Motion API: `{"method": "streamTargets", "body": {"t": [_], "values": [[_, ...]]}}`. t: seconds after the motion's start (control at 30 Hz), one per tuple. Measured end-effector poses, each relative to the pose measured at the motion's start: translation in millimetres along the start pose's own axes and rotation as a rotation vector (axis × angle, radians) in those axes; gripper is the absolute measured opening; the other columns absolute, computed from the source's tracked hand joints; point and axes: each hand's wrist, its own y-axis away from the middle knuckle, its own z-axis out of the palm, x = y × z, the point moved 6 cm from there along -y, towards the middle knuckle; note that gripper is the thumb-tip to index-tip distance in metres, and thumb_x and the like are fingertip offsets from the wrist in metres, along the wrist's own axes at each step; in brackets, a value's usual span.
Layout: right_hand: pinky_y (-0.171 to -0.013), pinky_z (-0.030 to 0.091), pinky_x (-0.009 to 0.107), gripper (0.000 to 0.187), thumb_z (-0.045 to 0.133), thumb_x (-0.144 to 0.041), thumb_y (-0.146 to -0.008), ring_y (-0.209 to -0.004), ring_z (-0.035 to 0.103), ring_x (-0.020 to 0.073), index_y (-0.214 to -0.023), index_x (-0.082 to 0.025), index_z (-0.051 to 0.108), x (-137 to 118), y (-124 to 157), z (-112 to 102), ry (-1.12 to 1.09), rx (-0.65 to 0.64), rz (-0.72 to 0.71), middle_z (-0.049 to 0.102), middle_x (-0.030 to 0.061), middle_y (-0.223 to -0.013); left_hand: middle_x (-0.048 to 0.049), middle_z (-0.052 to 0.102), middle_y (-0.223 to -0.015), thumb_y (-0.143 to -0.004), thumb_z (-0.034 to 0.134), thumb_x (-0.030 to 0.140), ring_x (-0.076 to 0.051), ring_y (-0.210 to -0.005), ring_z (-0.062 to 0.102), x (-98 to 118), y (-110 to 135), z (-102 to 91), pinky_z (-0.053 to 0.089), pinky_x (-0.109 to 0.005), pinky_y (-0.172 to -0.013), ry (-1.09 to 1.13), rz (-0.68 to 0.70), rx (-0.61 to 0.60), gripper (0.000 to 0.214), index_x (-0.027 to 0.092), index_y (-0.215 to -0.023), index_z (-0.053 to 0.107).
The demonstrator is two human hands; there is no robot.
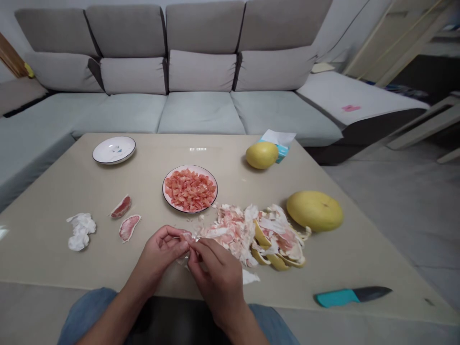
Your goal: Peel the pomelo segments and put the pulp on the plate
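The left hand (161, 251) and right hand (215, 275) pinch a pomelo segment (187, 236) closed. Stripped pulp (190, 190) fills the plate (190, 166); two pomelos (261, 155) (315, 211) remain whole.

A thin, translucent pomelo membrane (187, 236) looks moist and faintly glossy, while the heap of pale pink-white pomelo pith (232, 230) is soft, rough and fibrous. The round yellow pomelo (314, 211) has a waxy, finely pitted rind. The round white ceramic plate (114, 150) is smooth and glazed. The teal-handled knife (338, 297) has a smooth plastic grip and a dull dark blade. The beige table top (43, 239) is glossy. The long grey sofa (199, 112) is matt cloth.
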Motion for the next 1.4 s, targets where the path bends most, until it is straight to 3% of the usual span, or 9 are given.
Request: {"method": "streamTargets", "body": {"t": [0.3, 0.47, 0.57, 0.73, 0.87, 1.17, 1.4], "values": [[-0.064, 0.052, 0.025, 0.021, 0.051, -0.007, -0.081, -0.069, 0.065, 0.0149, -0.086, -0.02, 0.067, -0.7, -2.5, 1.6, -0.157, -0.007, 0.102, 0.07, 0.0046, -0.076, -0.0049, 0.072, -0.086, -0.063, 0.083, 0.021, -0.019, -0.086, 0.066, 4.7, 2.2, 6.4, 0.051, -0.03, -0.082, -0.076, -0.009, 0.012, 0.026, 0.017, -0.083, 0.067], [-0.051, 0.046, 0.022, 0.015, 0.055, -0.01, -0.077, -0.055, 0.056, 0.0118, -0.072, -0.02, 0.065, 7.5, -8.5, -4.7, -0.325, -0.011, 0.268, 0.064, 0.0005, -0.066, -0.0052, 0.073, -0.084, -0.062, 0.084, 0.023, -0.019, -0.084, 0.067, 6.3, 1.5, 4.5, 0.051, -0.03, -0.082, -0.066, -0.009, 0.027, 0.025, 0.016, -0.082, 0.069], [-0.05, 0.047, 0.022, 0.014, 0.058, -0.011, -0.078, -0.057, 0.057, 0.0126, -0.071, -0.02, 0.066, 15.0, -10.9, -8.9, -0.364, -0.021, 0.336, 0.065, 0.0009, -0.067, -0.007, 0.074, -0.091, -0.066, 0.082, 0.025, -0.02, -0.09, 0.067, 4.2, 1.7, 2.8, 0.051, -0.031, -0.086, -0.061, -0.034, 0.003, 0.026, 0.017, -0.088, 0.07], [-0.06, 0.052, 0.024, 0.017, 0.059, -0.01, -0.083, -0.072, 0.063, 0.0148, -0.09, -0.021, 0.071, 15.1, -11.5, -9.7, -0.407, -0.048, 0.24, 0.069, 0.0039, -0.082, -0.0097, 0.073, -0.1, -0.071, 0.078, 0.029, -0.022, -0.095, 0.067, -0.6, 2.1, 3.5, 0.051, -0.034, -0.089, -0.001, -0.099, -0.087, 0.033, 0.015, -0.1, 0.069], [-0.061, 0.052, 0.024, 0.023, 0.059, -0.009, -0.084, -0.069, 0.061, 0.013, -0.1, -0.022, 0.068, 8.7, -9.6, -6.9, -0.395, -0.078, 0.166, 0.066, 0.0039, -0.086, -0.0081, 0.073, -0.094, -0.071, 0.079, 0.029, -0.02, -0.089, 0.067, -0.8, 1.3, 1.5, 0.051, -0.03, -0.084, 0.012, -0.066, -0.107, 0.03, 0.015, -0.096, 0.069], [-0.061, 0.052, 0.024, 0.02, 0.06, -0.009, -0.083, -0.069, 0.062, 0.0137, -0.095, -0.022, 0.069, 0.3, -8.6, -10.1, -0.285, -0.061, 0.099, 0.068, 0.004, -0.081, -0.0036, 0.071, -0.084, -0.063, 0.084, 0.019, -0.017, -0.081, 0.065, 1.7, -0.7, -3.5, 0.051, -0.027, -0.078, -0.059, 0.048, -0.059, 0.026, 0.017, -0.084, 0.07], [-0.059, 0.05, 0.024, 0.015, 0.061, -0.01, -0.083, -0.067, 0.062, 0.0137, -0.091, -0.02, 0.069, 6.0, -5.5, -6.9, -0.324, -0.073, 0.169, 0.068, 0.0045, -0.08, -0.0017, 0.071, -0.086, -0.065, 0.082, 0.02, -0.015, -0.082, 0.066, 1.7, -1.3, -1.9, 0.053, -0.025, -0.078, -0.069, 0.058, -0.115, 0.024, 0.018, -0.086, 0.07]]}}
